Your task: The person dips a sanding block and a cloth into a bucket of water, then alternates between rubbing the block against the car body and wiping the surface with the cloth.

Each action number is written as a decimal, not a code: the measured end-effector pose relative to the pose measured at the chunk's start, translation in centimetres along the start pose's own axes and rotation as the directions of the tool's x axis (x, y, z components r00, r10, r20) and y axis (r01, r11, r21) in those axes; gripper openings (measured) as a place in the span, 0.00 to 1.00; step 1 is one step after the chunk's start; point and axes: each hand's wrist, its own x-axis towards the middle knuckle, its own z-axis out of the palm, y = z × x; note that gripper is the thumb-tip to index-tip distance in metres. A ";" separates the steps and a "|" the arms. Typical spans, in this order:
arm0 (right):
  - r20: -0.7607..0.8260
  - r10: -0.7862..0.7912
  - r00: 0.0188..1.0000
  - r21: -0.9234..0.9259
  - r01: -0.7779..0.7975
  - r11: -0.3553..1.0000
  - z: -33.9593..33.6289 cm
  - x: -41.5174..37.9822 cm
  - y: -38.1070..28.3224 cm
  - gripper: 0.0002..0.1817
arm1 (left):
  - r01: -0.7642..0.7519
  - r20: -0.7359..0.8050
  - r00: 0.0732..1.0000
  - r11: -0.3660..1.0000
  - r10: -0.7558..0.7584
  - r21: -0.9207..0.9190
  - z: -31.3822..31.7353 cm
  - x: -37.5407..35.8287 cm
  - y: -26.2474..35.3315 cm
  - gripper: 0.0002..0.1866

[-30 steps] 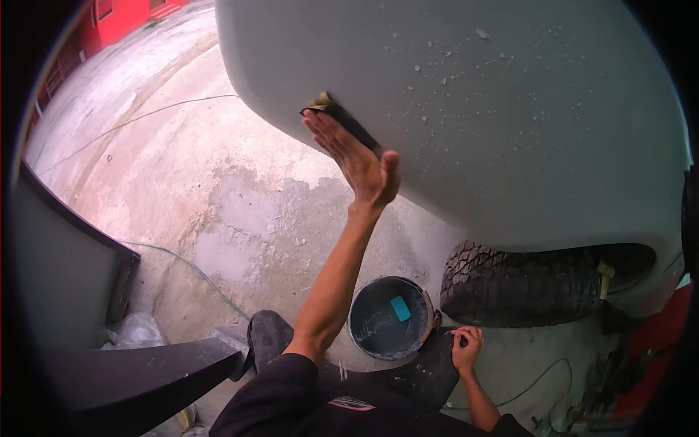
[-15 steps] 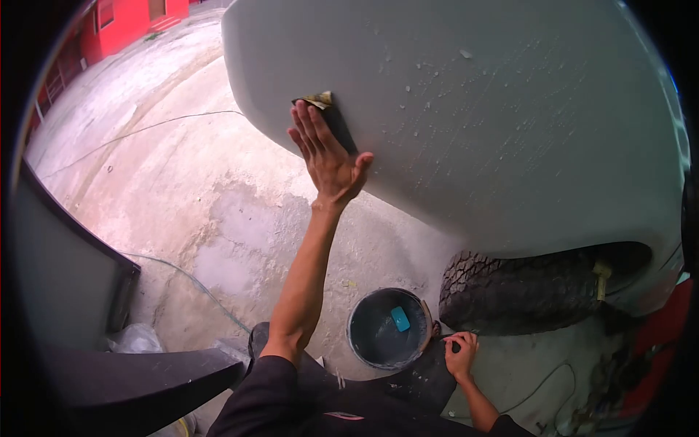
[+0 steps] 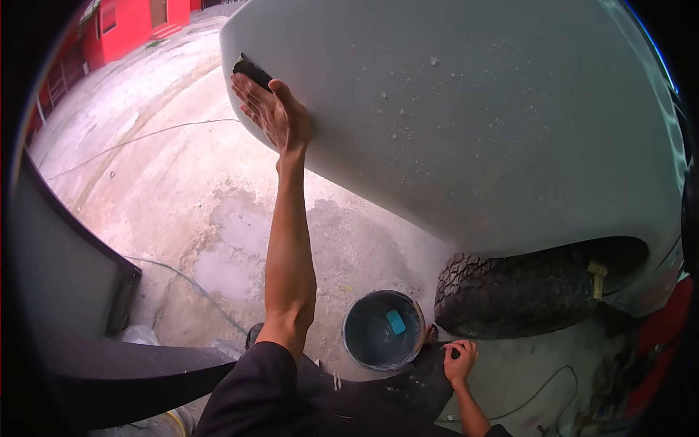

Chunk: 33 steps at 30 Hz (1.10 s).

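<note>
My left hand (image 3: 278,120) reaches up to a pale grey vehicle body panel (image 3: 349,102). Its fingers lie along a folded dark sheet of sandpaper (image 3: 254,73), pressing it to the panel near the far left edge; the sheet's lower part is hidden under the hand. Water drops and thin wet streaks spread over the panel to the right. My right hand (image 3: 460,362) rests by my knee with its thumb and fingers curled together. Whatever it may hold cannot be made out. Between my legs stands a dark bucket (image 3: 420,342) of water, with a blue block (image 3: 395,321) in it.
A knobbly tyre (image 3: 517,298) sits under the panel at right. To the left are a dark panel (image 3: 73,262) and a dark curved part (image 3: 145,379). A thin hose (image 3: 186,277) crosses the concrete floor (image 3: 240,233). Red buildings (image 3: 131,33) stand at the back left.
My left hand has slid the sandpaper up and left across the panel, toward its edge. The right hand stays by the knee. The view has shifted slightly.
</note>
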 end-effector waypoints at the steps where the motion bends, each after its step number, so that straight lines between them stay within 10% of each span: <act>1: 0.004 0.018 1.000 -0.017 -0.017 1.000 -0.5 -0.4 -0.2 0.03 | 0.086 -0.037 0.995 0.994 -0.088 -0.066 0.3 -0.2 0.8 0.63; 7: 0.033 -0.018 0.999 0.002 0.018 1.000 0.5 1.2 -1.9 0.03 | -0.485 0.285 0.850 0.869 0.443 0.097 2.1 -9.1 1.6 0.63; 13: 0.018 0.025 1.000 -0.051 -0.024 0.998 0.1 -0.4 -0.9 0.05 | 0.012 0.011 1.000 0.999 -0.011 -0.033 0.6 2.1 2.4 0.63; 17: 0.055 0.002 0.998 -0.056 0.001 0.998 0.5 1.1 -2.9 0.05 | -0.369 0.218 0.914 0.925 0.343 0.093 2.6 -8.7 5.3 0.66; 24: 0.016 0.031 0.999 -0.032 -0.031 0.999 0.3 -0.2 -0.2 0.02 | 0.063 -0.011 0.998 0.997 -0.064 -0.036 0.0 4.3 2.4 0.64; 28: 0.037 -0.007 0.999 -0.031 0.008 1.000 0.8 0.7 -2.1 0.03 | -0.396 0.131 0.916 0.907 0.379 0.146 2.5 -8.5 3.8 0.60; 33: -0.009 0.015 1.000 -0.024 -0.016 1.000 0.6 -1.2 0.6 0.04 | -0.295 0.075 0.955 0.950 0.288 0.106 -1.0 2.0 -0.9 0.58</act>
